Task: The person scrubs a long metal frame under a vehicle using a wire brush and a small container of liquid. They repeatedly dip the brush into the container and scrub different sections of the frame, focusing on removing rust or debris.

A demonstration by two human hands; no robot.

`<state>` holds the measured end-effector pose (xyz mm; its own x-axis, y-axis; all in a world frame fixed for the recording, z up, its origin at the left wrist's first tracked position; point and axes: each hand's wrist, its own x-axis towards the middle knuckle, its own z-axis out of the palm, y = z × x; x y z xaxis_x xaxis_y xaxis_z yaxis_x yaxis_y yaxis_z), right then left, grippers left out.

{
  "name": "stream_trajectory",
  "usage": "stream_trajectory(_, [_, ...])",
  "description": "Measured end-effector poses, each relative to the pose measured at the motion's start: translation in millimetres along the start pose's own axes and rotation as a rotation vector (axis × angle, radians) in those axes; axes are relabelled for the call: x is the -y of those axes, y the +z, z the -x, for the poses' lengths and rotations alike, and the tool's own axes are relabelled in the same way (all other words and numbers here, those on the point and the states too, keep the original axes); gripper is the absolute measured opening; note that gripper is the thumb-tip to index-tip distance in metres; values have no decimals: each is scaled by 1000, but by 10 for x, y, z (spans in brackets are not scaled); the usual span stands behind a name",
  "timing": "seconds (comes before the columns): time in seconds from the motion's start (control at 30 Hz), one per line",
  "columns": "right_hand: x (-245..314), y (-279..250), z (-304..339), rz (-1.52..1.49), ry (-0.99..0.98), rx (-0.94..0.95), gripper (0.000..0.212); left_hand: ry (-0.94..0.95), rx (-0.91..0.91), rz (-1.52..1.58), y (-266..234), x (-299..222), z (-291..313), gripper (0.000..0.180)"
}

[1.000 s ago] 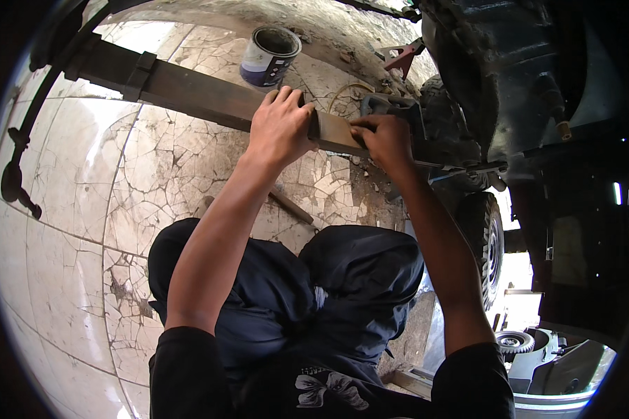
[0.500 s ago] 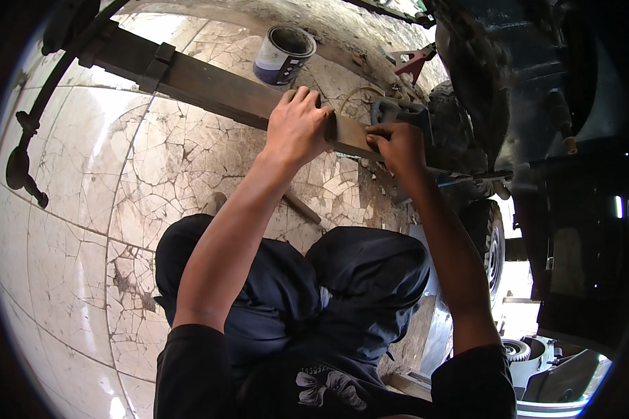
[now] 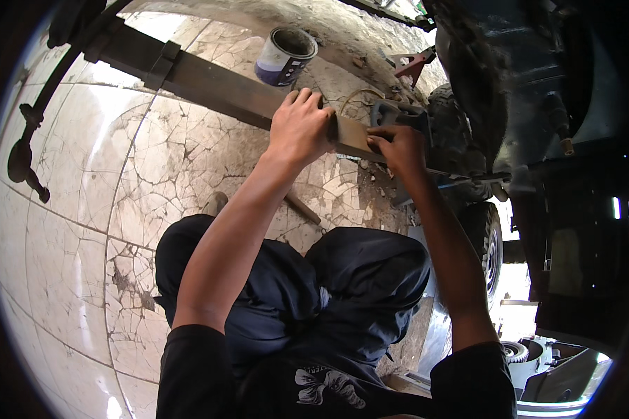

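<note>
A long, dark, layered metal leaf spring [image 3: 223,89] runs from the upper left toward the vehicle at right, with a clamp [image 3: 162,65] around it. My left hand [image 3: 300,129] is closed over the spring, its fingers across the top and far edge. Just right of it, my right hand [image 3: 403,149] pinches at the spring's upper face with thumb and fingers pressed together. Between the two hands shows a lighter, tan stretch of the spring [image 3: 353,133]. Whether anything small sits under my right fingertips is hidden.
A white and purple paint can [image 3: 287,57] stands beyond the spring. A grey metal bracket [image 3: 397,117] lies near my right hand. Below the spring, a rod [image 3: 302,208] rests on cracked tiles. A red stand [image 3: 414,64], a tyre [image 3: 489,244] and dark vehicle parts fill the right side.
Both hands keep nearly the same place and hold on the spring. The whole view has shifted very slightly.
</note>
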<state>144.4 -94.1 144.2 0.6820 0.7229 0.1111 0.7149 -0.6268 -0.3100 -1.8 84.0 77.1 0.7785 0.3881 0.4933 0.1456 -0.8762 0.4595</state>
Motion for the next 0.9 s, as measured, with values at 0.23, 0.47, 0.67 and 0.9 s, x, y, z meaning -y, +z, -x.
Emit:
stream_trajectory(0.23, [9,25,-103,2,-46,-37,19,13,-18,33,19,11,-21,66])
stream_trajectory(0.47, [-63,-64,86,2,-44,-8,18,-7,-29,15,38,11,4,66])
stream_trajectory(0.67, [-34,82,-175,33,-76,-59,21,-17,-10,26,14,-2,-14,64])
stream_trajectory(0.9, [-323,-115,211,116,-156,-9,22,-33,-46,53,29,30,13,60])
